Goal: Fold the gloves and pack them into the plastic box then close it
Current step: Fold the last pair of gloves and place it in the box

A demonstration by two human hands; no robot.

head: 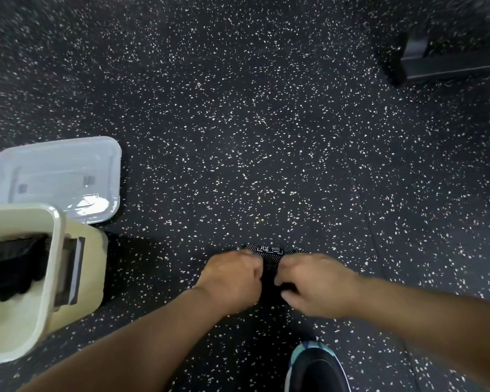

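A black glove (270, 260) with a white printed label lies on the speckled floor in front of me. My left hand (232, 281) grips its left side and my right hand (314, 284) grips its right side, fingers curled on the fabric, so most of it is hidden. At the left stands the cream plastic box (54, 250), open, with another black glove (12, 267) inside. Its clear lid (54, 176) lies flat on the floor just beyond the box.
The black rubber floor (266, 123) with white flecks stretches ahead. A dark metal equipment base (447, 60) sits at the far right. My shoe (314, 369) is at the bottom edge, just below my hands.
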